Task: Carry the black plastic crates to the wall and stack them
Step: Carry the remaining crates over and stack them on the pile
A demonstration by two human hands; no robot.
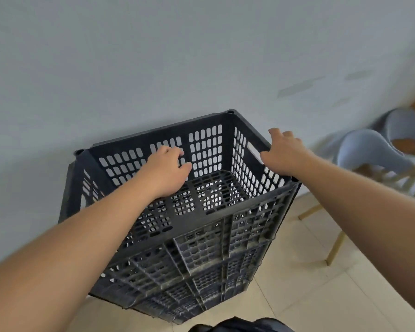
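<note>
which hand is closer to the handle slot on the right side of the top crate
Right. The right hand grips the top crate at its rim just above the handle slot, thumb beside it. The left hand is inside the crate by its far wall, left of the slot.

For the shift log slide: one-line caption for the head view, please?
Right hand holds the rim of the top crate, left hand hovers over it, stack against the wall.

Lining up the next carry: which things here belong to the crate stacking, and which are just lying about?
Job: black crates stacked at the wall; left hand over the top one; right hand gripping its rim.
Lying about: blue-grey chairs on the right; dark item at bottom edge, unidentifiable.
</note>
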